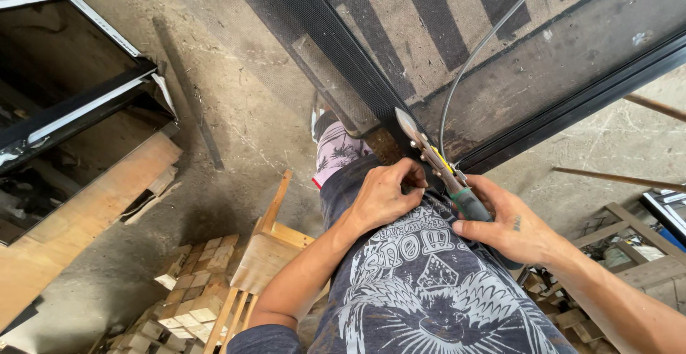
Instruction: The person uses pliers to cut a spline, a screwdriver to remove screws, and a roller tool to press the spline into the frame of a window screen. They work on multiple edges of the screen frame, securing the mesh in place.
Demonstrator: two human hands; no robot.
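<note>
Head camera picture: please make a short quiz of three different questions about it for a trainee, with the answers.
1. True or false: the right hand holds the snips by the green handle.
2. Which lies nearest the snips' blades? A) stacked wood blocks B) black screen frame C) wooden stool
3. Fill in: the left hand rests with bent fingers beside the snips, above the person's ____.

Key: 1 true; 2 B; 3 lap
</note>
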